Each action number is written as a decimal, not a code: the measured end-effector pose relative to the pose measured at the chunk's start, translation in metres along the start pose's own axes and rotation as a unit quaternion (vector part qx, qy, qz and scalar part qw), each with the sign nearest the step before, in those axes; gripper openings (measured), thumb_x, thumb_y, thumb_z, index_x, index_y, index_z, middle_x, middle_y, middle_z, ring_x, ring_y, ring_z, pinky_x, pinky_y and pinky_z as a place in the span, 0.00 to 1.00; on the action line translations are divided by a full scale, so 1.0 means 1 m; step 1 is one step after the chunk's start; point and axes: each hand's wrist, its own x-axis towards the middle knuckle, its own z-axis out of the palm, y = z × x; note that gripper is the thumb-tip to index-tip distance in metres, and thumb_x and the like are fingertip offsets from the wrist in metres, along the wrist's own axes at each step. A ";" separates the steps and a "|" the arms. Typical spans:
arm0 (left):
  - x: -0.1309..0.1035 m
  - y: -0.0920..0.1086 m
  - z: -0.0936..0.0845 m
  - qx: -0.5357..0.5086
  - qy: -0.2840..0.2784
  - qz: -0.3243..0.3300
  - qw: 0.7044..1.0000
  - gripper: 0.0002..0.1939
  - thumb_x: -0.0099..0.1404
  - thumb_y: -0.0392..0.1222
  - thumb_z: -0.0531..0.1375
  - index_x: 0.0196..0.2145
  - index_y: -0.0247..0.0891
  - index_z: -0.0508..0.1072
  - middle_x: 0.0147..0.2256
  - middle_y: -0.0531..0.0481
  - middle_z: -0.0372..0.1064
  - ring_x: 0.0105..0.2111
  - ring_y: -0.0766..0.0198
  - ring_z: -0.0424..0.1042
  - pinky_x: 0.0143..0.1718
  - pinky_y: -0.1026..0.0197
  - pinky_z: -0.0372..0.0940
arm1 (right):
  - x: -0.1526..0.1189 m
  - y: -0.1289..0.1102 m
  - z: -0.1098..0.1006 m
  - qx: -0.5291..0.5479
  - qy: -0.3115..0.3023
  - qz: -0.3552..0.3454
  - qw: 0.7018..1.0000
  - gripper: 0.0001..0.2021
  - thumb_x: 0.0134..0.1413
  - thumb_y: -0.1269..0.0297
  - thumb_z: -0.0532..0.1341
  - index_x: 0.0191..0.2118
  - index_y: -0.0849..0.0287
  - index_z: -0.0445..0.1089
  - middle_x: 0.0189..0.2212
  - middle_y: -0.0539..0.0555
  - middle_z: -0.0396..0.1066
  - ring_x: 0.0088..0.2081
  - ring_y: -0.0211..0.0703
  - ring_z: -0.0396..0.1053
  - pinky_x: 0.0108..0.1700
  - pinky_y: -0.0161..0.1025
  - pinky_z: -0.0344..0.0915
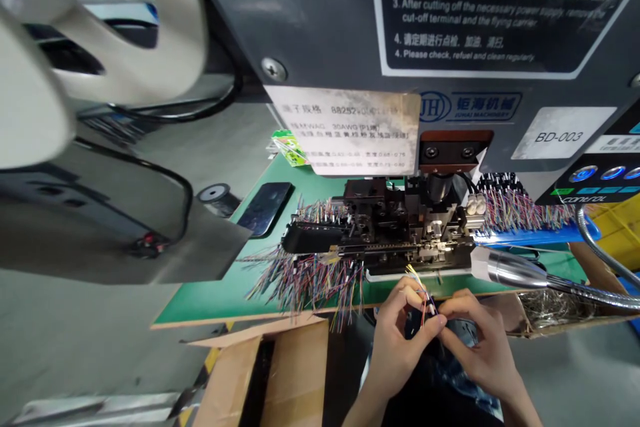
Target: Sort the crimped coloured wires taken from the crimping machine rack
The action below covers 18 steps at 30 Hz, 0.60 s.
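At the left of our green table (175, 302) we see a spool (219, 199) beside its edge, then a phone (265, 209) lying flat. Next, loose wires (310, 283) hang over the front edge, by the press (400, 213). In front of the press, our left hand (400, 337) pinches a small wire bundle (425, 300) between thumb and fingers. Our right hand (477, 340) meets it, its fingertips closed on the bundle's other side. Further right, a lamp (517, 270) points toward the press, and more wires lie on a blue tray (545, 235).
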 end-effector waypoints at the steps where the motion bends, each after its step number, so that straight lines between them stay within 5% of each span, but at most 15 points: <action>1: 0.001 0.000 0.000 0.002 -0.003 -0.003 1.000 0.20 0.66 0.54 0.71 0.29 0.40 0.69 0.34 0.49 0.68 0.35 0.60 0.68 0.38 0.62 0.65 | -0.002 0.001 0.000 0.013 0.002 0.020 1.000 0.04 0.63 0.69 0.68 0.41 0.52 0.78 0.32 0.52 0.80 0.33 0.44 0.77 0.35 0.36 0.75; 8: 0.012 0.008 0.000 0.003 -0.065 -0.016 0.998 0.18 0.69 0.55 0.69 0.31 0.38 0.76 0.33 0.47 0.73 0.37 0.58 0.73 0.40 0.60 0.68 | -0.004 0.001 -0.007 0.132 -0.013 0.147 0.980 0.09 0.64 0.56 0.72 0.46 0.53 0.82 0.33 0.54 0.84 0.34 0.48 0.83 0.40 0.40 0.78; 18: 0.016 0.008 -0.008 -0.015 -0.060 -0.031 0.998 0.15 0.73 0.53 0.66 0.39 0.37 0.84 0.35 0.44 0.78 0.34 0.59 0.76 0.35 0.62 0.72 | -0.009 0.005 -0.019 0.237 -0.040 0.235 0.942 0.11 0.61 0.54 0.74 0.45 0.53 0.84 0.28 0.51 0.82 0.30 0.45 0.81 0.40 0.40 0.76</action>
